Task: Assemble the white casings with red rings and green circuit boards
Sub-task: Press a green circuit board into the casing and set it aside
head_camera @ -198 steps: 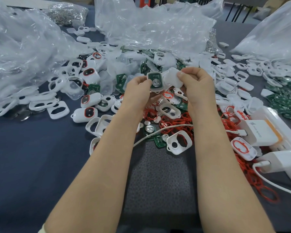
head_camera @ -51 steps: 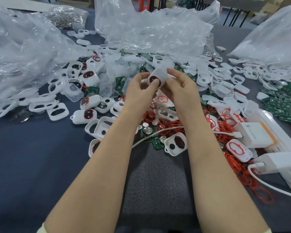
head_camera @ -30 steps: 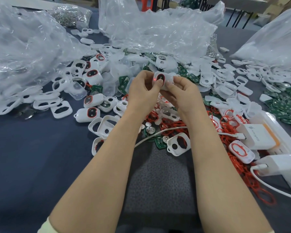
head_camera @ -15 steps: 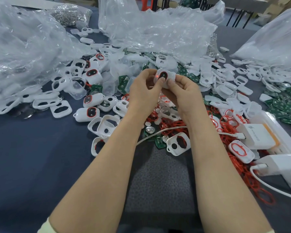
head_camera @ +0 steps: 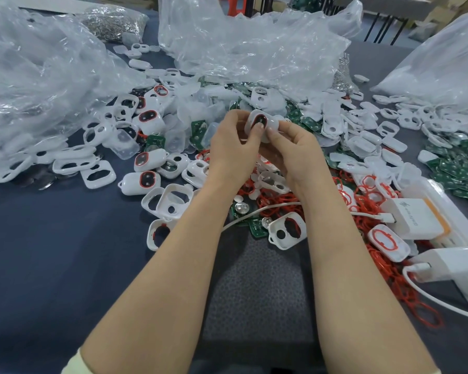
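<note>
— Grip?
— Left hand (head_camera: 231, 149) and right hand (head_camera: 295, 151) both pinch one white oval plastic casing (head_camera: 260, 120) with red ring, held above the dark table (head_camera: 65, 252).
— Advice?
— Likely squeeze evenly along the seam.
— Obstacles?
— Loose red rubber rings (head_camera: 278, 199) and a white cable (head_camera: 265, 210) beneath; clear crinkled plastic bags (head_camera: 254, 49) behind.

Open passage: bare dark-blue bench (head_camera: 52, 265) at near left. Obstructions: scattered heap of white plastic casings (head_camera: 170, 168) ahead, crumpled clear plastic bags (head_camera: 254, 49) behind it, white power strip with chargers (head_camera: 462, 233) at right.
</note>
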Demonstrator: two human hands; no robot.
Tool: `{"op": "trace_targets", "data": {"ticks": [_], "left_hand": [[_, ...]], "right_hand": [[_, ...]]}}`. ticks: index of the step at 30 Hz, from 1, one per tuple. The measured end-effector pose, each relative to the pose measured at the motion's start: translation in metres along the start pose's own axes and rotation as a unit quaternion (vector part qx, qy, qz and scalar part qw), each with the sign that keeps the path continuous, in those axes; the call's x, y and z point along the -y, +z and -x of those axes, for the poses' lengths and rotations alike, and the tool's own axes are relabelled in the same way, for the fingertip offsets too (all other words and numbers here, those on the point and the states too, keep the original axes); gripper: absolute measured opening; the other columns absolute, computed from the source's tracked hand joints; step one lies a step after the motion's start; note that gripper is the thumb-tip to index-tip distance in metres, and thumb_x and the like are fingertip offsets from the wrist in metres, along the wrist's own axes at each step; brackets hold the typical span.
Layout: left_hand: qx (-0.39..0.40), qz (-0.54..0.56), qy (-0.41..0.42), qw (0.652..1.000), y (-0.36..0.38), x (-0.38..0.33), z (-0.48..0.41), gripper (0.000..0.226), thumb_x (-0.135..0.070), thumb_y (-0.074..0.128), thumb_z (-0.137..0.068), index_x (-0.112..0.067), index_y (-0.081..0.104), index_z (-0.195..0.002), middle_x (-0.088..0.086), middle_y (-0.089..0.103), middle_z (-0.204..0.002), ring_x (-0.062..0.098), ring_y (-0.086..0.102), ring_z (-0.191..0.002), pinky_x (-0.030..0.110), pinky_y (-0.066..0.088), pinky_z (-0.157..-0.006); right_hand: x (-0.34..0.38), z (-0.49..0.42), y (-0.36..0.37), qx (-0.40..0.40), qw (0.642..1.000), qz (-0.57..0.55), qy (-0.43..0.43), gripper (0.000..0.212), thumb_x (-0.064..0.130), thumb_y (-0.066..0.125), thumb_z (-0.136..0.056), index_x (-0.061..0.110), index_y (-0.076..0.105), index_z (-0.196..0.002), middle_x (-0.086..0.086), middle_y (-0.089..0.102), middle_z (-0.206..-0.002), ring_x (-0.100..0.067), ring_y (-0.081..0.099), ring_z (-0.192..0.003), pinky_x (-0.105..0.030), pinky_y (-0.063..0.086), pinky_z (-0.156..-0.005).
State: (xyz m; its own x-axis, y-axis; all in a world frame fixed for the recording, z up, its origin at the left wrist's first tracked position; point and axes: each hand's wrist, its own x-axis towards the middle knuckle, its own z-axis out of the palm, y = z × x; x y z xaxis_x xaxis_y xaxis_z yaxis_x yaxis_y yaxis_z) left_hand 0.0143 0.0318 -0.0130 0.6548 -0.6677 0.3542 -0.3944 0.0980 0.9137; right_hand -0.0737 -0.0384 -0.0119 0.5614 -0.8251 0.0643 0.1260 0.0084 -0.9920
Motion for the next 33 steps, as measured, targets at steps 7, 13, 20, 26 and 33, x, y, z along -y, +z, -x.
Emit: {"op": "trace_targets", "data": {"ticks": [7, 13, 20, 26, 33], "left_hand": [[-0.005, -0.006, 0.002, 1.0, -0.0007, 0.0018, -0.0017, 0.007, -0.023, 0.06, -0.094, -0.019, 0.055, -0.098, -0.016, 0.057, -0.082, -0.003, 0.055, -0.076, 0.005, 0.042, -0.066], [-0.01, -0.013, 0.004, 1.0, 0.0014, 0.0035, -0.0019, 0.008, -0.023, 0.06, -0.094, -0.019, 0.054, -0.094, -0.016, 0.056, -0.079, -0.001, 0.054, -0.074, 0.008, 0.042, -0.067], [0.0, -0.005, -0.005, 1.0, 0.0008, 0.0047, -0.0015, 0.006, -0.022, 0.06, -0.095, -0.019, 0.055, -0.096, -0.016, 0.057, -0.082, -0.001, 0.055, -0.076, 0.005, 0.042, -0.067], [0.0, 0.001, -0.016, 1.0, 0.0008, 0.0052, -0.0019, 0.006, -0.022, 0.061, -0.094, -0.018, 0.058, -0.097, -0.014, 0.059, -0.084, 0.0, 0.056, -0.078, 0.005, 0.043, -0.068], [-0.015, -0.032, -0.02, 0.999, 0.0015, 0.0031, -0.0008, 0.007, -0.022, 0.06, -0.094, -0.018, 0.054, -0.093, -0.017, 0.055, -0.078, -0.004, 0.053, -0.072, 0.004, 0.039, -0.064]], "right_hand": [[-0.0006, -0.0002, -0.0016, -0.001, 1.0, 0.025, -0.006, 0.015, 0.004, 0.053, -0.096, 0.003, 0.063, -0.107, -0.011, 0.071, -0.093, -0.017, 0.071, -0.084, -0.03, 0.057, -0.083], [-0.0018, 0.0001, -0.0001, 0.004, 1.0, 0.024, -0.004, 0.014, 0.003, 0.052, -0.096, 0.004, 0.063, -0.104, -0.01, 0.071, -0.092, -0.015, 0.071, -0.081, -0.028, 0.057, -0.083], [-0.0012, 0.0003, 0.0002, -0.009, 1.0, 0.026, -0.006, 0.011, 0.003, 0.053, -0.095, 0.004, 0.061, -0.102, -0.009, 0.069, -0.088, -0.015, 0.069, -0.079, -0.028, 0.057, -0.081], [-0.001, 0.001, 0.0008, -0.013, 0.999, 0.03, -0.002, 0.014, 0.003, 0.052, -0.096, 0.002, 0.06, -0.108, -0.01, 0.068, -0.091, -0.014, 0.069, -0.08, -0.027, 0.057, -0.08], [-0.0028, 0.0012, 0.0044, -0.014, 0.999, 0.051, -0.009, 0.016, 0.002, 0.05, -0.097, -0.002, 0.059, -0.11, -0.011, 0.069, -0.093, -0.013, 0.069, -0.078, -0.028, 0.058, -0.081]]}}
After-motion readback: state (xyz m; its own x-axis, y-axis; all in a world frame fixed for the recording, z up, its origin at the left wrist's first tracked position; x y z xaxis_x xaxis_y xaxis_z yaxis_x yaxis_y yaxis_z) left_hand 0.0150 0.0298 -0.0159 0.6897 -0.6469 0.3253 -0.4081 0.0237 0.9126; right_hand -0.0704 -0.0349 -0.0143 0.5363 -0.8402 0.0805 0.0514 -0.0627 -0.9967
